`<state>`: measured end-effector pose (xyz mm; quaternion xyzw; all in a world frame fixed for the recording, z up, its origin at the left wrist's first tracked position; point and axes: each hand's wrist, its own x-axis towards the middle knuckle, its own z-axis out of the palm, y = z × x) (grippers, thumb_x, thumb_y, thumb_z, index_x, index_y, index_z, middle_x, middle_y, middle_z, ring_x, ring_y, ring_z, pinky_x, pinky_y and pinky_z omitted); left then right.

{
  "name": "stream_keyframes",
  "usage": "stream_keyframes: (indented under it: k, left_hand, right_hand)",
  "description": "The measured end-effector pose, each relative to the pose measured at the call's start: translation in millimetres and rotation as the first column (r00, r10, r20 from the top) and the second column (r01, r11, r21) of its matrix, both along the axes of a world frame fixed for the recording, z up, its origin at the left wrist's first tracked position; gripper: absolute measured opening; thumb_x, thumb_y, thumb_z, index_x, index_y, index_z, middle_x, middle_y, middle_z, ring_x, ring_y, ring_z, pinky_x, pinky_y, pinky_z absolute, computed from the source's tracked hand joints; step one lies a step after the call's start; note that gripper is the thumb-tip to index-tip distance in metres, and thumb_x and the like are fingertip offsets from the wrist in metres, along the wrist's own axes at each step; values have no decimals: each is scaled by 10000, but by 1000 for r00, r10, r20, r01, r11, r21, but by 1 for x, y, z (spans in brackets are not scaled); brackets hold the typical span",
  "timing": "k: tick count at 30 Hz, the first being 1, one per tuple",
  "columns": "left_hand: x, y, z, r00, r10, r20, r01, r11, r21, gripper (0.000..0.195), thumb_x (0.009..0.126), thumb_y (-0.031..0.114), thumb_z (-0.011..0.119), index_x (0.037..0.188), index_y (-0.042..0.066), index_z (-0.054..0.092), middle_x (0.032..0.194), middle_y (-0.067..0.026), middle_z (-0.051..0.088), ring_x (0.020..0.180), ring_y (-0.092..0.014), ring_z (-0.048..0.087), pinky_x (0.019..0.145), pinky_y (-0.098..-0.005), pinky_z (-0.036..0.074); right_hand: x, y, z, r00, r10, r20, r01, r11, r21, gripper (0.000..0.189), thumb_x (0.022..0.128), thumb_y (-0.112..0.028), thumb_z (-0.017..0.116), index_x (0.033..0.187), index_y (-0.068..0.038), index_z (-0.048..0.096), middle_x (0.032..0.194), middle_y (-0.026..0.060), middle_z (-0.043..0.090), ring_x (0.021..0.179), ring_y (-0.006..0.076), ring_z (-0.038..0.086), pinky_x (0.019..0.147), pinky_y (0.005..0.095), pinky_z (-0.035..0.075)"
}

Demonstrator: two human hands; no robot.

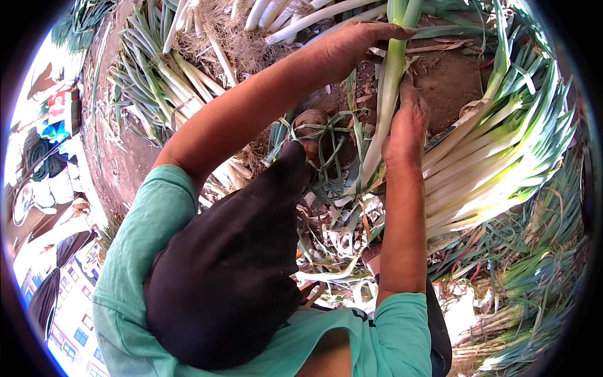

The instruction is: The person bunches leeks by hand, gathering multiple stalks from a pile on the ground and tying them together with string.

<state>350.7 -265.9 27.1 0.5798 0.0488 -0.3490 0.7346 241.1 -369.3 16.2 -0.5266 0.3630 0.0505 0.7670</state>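
Observation:
A long leek with a white shank and green top runs down in front of me. My left hand reaches across from the left to the leek's upper green part, thumb and fingers on both sides of it. My right hand lies along the leek's right side, lower down, its fingers pointing up and partly hidden; whether they close on it I cannot tell. Right of that hand lies a fanned pile of trimmed-looking leeks. Rooted leeks lie at the upper left, with more white shanks at the top.
Stripped leaves litter the ground around my feet. A dark-clad knee rises at lower centre. More green leeks are heaped at the lower right. Bare soil shows beyond my right hand. Bags and a coiled dark rope sit at the far left.

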Motion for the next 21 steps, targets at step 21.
stream_keyframes:
  k: [21]
  left_hand:
    - [-16,15,-7,968,-24,-248,-60,943,-326,397,943,366,491,1109,17,585,971,-100,634,813,-171,575,726,-309,472]
  right_hand:
    - [5,17,14,998,-45,53,21,923,384,291,951,-263,462,1084,-40,594,867,106,642,666,192,604,588,301,488]
